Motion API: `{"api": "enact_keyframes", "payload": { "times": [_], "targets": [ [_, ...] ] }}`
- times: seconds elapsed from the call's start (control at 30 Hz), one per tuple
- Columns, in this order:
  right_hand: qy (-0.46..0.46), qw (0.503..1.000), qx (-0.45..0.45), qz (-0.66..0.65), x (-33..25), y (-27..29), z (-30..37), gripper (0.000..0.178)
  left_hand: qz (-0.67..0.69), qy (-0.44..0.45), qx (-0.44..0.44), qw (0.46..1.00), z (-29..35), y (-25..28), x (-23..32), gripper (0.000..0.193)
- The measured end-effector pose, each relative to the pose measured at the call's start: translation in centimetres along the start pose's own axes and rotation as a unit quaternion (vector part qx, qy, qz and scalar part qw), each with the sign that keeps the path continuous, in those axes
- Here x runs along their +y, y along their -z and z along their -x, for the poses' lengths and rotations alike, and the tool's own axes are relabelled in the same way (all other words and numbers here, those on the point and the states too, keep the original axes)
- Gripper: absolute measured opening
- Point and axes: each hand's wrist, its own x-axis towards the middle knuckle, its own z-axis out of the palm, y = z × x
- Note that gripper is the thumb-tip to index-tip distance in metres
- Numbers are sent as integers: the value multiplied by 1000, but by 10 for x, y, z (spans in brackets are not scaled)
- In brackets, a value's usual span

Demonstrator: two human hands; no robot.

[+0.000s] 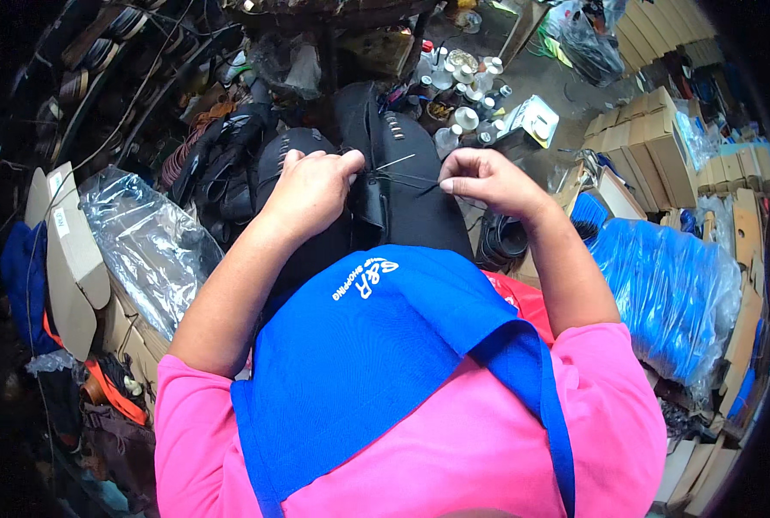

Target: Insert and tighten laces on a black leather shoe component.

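Note:
Between my knees stands a black leather piece (pixel 364 129), shaped like part of a shoe. My left hand (pixel 316 192) is closed in a pinch at its left side; what lies between those fingertips is hidden. A thin, bright needle (pixel 396 161) slants up to the right just beyond the leather. Dark thread (pixel 411 178) runs from beside the leather to my right hand (pixel 493 183), whose thumb and forefinger pinch it over my right thigh. Several pale stitch-like marks (pixel 394 128) show on my dark trousers at the right knee.
A blue apron (pixel 342 380) covers my lap. Ahead to the right stand several white-capped bottles (pixel 467 118) and a white container (pixel 533 121). Cardboard boxes (pixel 644 147) and a plastic-wrapped blue bundle (pixel 657 285) lie at right. Clear plastic wrap (pixel 143 237) and cardboard pieces (pixel 72 259) are at left.

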Motion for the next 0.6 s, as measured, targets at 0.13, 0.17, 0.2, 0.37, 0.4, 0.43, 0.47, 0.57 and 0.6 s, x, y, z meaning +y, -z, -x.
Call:
{"api": "enact_keyframes", "payload": {
  "times": [0.13,0.17,0.2,0.37,0.4,0.43,0.47,0.57,0.6],
  "targets": [
    [145,962,121,199,-20,8,-17,15,-17,-22,17,999,-1,-2,0,9],
    [167,918,159,324,-17,17,-30,15,-26,-24,3,999,-5,0,2,9],
    [187,856,192,442,-17,21,-43,15,-35,-23,-11,999,-7,2,2,8],
    [257,791,190,521,-30,4,-46,18,-10,-33,12,999,-10,-7,-3,8],
    [271,752,158,579,-34,-5,-42,17,-12,-33,-5,999,-12,-6,-2,8],
    [253,722,119,632,-36,-12,-41,16,-12,-38,-5,999,-12,-8,-5,9],
    [235,689,80,681,-38,-19,-43,15,-11,-39,-7,999,-11,-9,-6,9],
    [216,669,25,710,-37,-36,-51,11,-16,-38,-9,999,-13,-10,-5,9],
    [210,664,9,717,-37,-41,-54,11,-21,-43,-4,999,-13,-10,-5,11]
  ]
}}
